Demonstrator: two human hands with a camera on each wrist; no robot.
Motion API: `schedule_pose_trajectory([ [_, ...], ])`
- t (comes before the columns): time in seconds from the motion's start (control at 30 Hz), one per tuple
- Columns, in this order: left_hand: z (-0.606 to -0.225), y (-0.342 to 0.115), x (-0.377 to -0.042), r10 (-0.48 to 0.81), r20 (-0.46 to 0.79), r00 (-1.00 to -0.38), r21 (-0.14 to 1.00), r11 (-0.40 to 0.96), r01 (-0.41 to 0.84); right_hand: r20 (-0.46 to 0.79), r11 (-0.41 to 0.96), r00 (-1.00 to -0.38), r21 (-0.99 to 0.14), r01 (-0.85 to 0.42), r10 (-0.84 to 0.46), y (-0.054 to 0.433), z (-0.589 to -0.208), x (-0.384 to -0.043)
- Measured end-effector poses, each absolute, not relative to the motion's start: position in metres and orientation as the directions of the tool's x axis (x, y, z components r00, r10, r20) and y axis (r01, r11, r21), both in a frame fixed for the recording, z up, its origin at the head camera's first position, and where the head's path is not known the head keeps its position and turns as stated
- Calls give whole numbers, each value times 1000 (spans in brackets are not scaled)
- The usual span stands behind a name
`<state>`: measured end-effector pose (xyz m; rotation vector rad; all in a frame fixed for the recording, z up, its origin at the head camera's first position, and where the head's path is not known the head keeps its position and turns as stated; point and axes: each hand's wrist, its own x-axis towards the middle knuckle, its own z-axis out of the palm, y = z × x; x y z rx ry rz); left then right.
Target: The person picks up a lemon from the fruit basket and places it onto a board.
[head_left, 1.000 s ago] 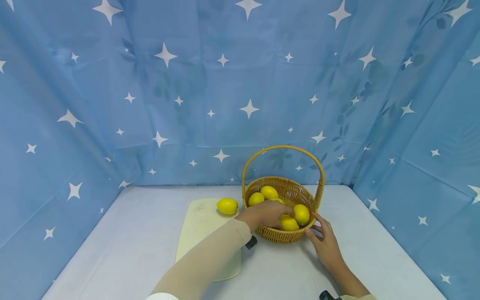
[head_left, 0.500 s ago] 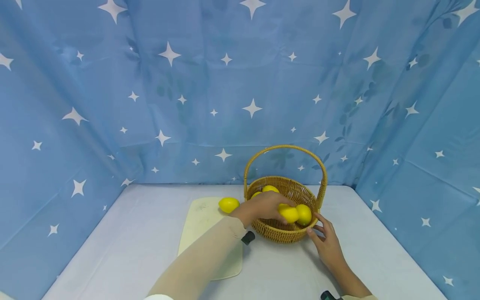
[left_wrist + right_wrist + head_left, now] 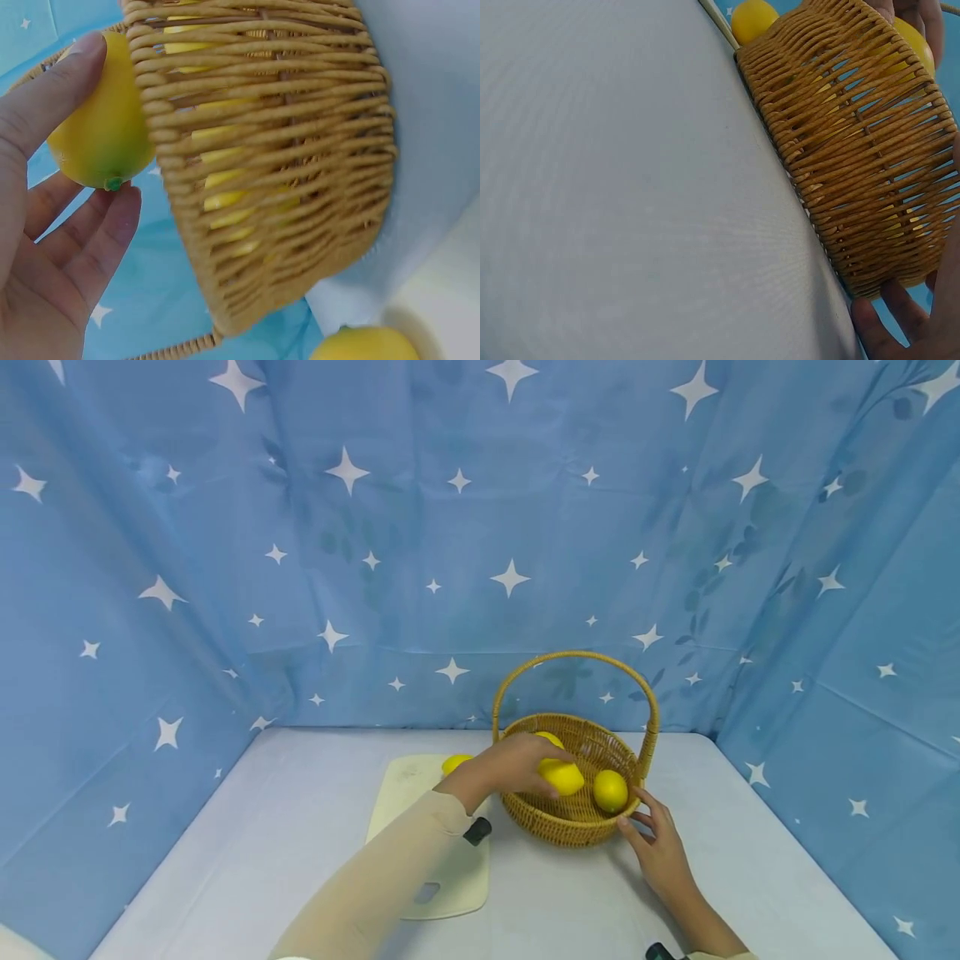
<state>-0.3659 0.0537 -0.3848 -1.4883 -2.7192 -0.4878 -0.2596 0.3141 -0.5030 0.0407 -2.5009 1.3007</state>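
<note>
Over the basket, my left hand [image 3: 517,764] holds a yellow lemon [image 3: 562,777] between thumb and fingers. In the left wrist view this lemon [image 3: 105,120] shows its green-tipped end, close by the basket rim. The wicker basket [image 3: 558,832] with its tall arched handle stands upright on the table. Inside it, another lemon [image 3: 611,791] lies at the right and part of one [image 3: 551,739] shows behind my left hand. My right hand [image 3: 660,843] touches the basket's right front side with spread, relaxed fingers; in the right wrist view its fingertips [image 3: 896,296] reach the woven wall.
A pale cutting board [image 3: 450,893] with a handle slot lies left of the basket. One lemon [image 3: 455,763] sits at its far end, partly behind my left wrist. A blue star-patterned curtain [image 3: 405,610] hangs behind and beside the white table [image 3: 247,843].
My left hand has lifted a lemon from beside the right-hand one and carried it leftward over the basket. The right hand stays at the basket's side.
</note>
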Motion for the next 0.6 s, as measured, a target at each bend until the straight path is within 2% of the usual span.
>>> schedule_pose_trajectory([
  [0.2,-381,38,-364,829,159,-537,254,491,834,309,580,-945,-792,-191,110,316,-504,-260],
  [0.6,-387,6,-357,790,180,-586,262,536,802,308,573,-946,-795,-197,102,315,-503,-259],
])
